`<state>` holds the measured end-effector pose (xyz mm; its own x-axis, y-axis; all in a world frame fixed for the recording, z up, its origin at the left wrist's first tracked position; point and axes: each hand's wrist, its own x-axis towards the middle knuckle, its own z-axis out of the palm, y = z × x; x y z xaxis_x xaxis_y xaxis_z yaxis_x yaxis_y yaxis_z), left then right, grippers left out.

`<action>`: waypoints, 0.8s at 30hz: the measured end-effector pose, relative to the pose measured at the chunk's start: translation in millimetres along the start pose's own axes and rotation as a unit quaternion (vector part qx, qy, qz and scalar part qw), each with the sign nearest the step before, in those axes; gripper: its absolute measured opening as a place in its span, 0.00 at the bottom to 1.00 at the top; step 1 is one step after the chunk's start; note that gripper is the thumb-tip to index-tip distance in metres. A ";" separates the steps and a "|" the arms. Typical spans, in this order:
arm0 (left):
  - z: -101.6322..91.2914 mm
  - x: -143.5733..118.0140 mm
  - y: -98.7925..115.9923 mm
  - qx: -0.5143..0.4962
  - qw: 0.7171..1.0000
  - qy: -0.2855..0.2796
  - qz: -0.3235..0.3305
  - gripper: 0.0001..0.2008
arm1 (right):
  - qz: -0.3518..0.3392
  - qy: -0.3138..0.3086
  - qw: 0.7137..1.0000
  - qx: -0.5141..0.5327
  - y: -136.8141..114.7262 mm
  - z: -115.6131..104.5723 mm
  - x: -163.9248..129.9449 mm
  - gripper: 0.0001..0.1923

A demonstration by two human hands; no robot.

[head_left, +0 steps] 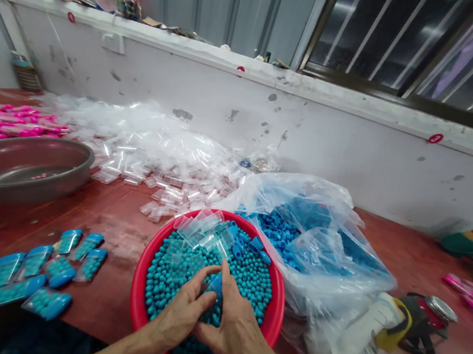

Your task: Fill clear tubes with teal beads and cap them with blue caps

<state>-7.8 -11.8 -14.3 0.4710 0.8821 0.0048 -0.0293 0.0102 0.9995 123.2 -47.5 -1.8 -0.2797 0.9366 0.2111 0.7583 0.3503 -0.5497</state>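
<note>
Blue cap (215,285) looks smooth and rounded, partly hidden.

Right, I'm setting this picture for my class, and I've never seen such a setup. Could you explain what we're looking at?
There is no machine here: a camera worn on a person's head looks forward and down at their own bare hands. The left hand and right hand hold a blue piece, partly hidden, above a red basin of teal beads. Clear cases lie on the beads. On the red table, bead-filled packs lie to the left, a grey bowl beyond them, and a plastic bag of blue caps to the right.
</note>
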 end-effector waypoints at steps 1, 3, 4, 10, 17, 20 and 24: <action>0.8 -0.1 1.1 0.009 1.000 0.002 0.000 0.20 | 0.005 0.011 1.000 -0.003 0.8 2.1 -0.6 0.48; 3.7 0.6 2.8 0.023 1.000 0.012 -0.004 0.17 | 0.009 0.022 0.999 -0.032 2.1 5.7 -0.8 0.47; 5.8 1.2 3.3 0.025 1.000 0.017 -0.008 0.15 | 0.008 0.020 0.999 -0.049 2.4 6.9 -0.4 0.47; 17.0 5.0 2.2 0.038 0.998 0.050 -0.020 0.09 | 0.034 -0.029 0.996 -0.083 -1.4 6.4 1.7 0.44; -36.1 -9.5 22.7 0.100 0.990 0.061 -0.083 0.20 | 0.053 -0.049 0.996 0.045 20.1 -21.6 9.4 0.35; -89.4 -23.7 27.4 0.204 0.967 0.149 -0.023 0.21 | 0.088 -0.051 0.995 -0.009 32.9 -31.2 12.8 0.18; -133.1 -35.1 24.5 0.439 0.848 0.298 0.007 0.23 | 0.069 -0.104 0.986 -0.114 29.2 -25.2 19.2 0.17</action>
<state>-142.4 20.1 5.9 -0.0601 0.9630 0.2627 0.7593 -0.1267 0.6383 154.9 -19.5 6.6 -0.2611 0.9646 -0.0362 0.9033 0.2310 -0.3615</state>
